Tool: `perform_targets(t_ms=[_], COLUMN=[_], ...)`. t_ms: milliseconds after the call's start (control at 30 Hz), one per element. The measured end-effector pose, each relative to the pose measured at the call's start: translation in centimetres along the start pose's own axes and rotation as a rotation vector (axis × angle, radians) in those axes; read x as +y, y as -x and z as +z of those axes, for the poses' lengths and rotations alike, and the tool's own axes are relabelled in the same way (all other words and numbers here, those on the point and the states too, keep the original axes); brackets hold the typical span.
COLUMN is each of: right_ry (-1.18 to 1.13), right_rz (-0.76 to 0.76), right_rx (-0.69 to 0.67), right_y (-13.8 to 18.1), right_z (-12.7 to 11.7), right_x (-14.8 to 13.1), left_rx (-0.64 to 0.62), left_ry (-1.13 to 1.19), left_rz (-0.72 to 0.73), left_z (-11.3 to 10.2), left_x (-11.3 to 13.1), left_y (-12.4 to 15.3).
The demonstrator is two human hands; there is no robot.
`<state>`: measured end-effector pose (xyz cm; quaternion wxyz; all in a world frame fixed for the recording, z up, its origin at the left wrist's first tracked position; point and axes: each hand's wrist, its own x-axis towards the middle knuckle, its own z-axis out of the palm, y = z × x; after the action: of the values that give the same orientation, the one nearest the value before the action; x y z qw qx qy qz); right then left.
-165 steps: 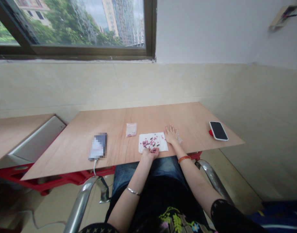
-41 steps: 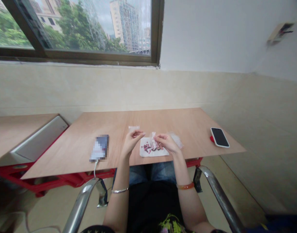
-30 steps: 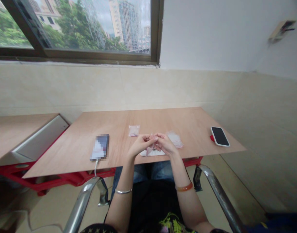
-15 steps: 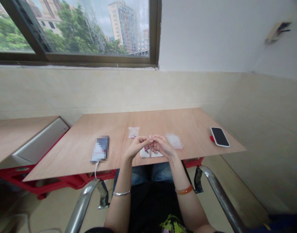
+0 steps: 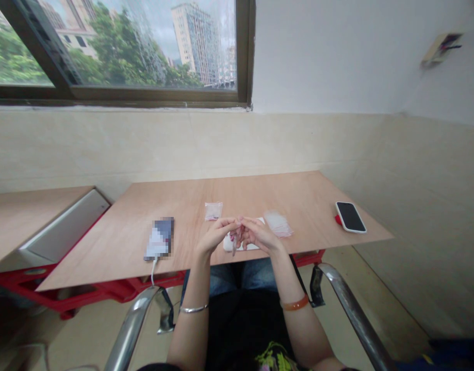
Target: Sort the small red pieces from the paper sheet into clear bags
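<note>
My left hand [image 5: 220,233] and my right hand [image 5: 259,233] meet at the fingertips above a white pad [image 5: 256,247]. Both are closed in a pinch on what looks like a small clear plastic bag [image 5: 234,248], seen edge-on and hanging below the fingers. My fingers cover most of it, so its contents are hard to make out. Small dark pink bits [image 5: 232,237] show beside the left fingers; whether they lie in the bag or on the pad I cannot tell. Some right fingers curl loosely beneath the pinch.
A stack of clear plastic bags [image 5: 278,224] lies right of my hands. Behind them is a small filled bag [image 5: 213,211]. A phone [image 5: 350,217] rests on a red object at the right. At the left, a blurred-out device [image 5: 159,238] has a white cable [image 5: 154,270].
The hanging bag has swung slightly left and turned below my fingers. My right fingers have straightened a little over the pinch. More of the white pad shows behind them.
</note>
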<state>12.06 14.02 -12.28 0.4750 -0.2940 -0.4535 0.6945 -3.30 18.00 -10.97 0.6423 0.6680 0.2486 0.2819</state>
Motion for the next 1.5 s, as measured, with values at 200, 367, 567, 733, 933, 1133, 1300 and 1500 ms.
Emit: perform_targets(t_ms=[200, 367, 567, 733, 933, 1133, 1300, 1500], right_ry=[0.023, 0.034, 0.115, 0.172, 0.165, 0.175, 0.219, 0.153], right_rz=[-0.033, -0.067, -0.088, -0.081, -0.049, -0.021, -0.084, -0.116], right_rx=[0.02, 0.088, 0.204, 0.247, 0.274, 0.291, 0.23, 0.184], right_y=[-0.1, -0.5, -0.6, -0.4, -0.3, -0.5, -0.2, 0.1], right_z=[-0.2, -0.3, -0.2, -0.1, 0.0, 0.0, 0.1, -0.1], right_x=[0.4, 0.9, 1.0, 0.8, 0.6, 0.7, 0.4, 0.0], left_rx=[0.052, 0.163, 0.249, 0.211, 0.27, 0.337, 0.389, 0.408], left_ry=[-0.065, -0.083, -0.172, -0.223, -0.31, -0.413, -0.382, -0.23], left_rz=[0.021, 0.035, 0.05, 0.044, 0.031, 0.056, 0.088, 0.062], left_z=[-0.1, 0.2, 0.8, 1.4, 1.8, 2.0, 2.4, 3.3], left_x=[-0.2, -0.5, -0.7, -0.6, -0.5, -0.5, -0.3, -0.3], left_y=[-0.2, -0.5, -1.0, -1.3, -1.2, -1.4, -1.6, -1.9])
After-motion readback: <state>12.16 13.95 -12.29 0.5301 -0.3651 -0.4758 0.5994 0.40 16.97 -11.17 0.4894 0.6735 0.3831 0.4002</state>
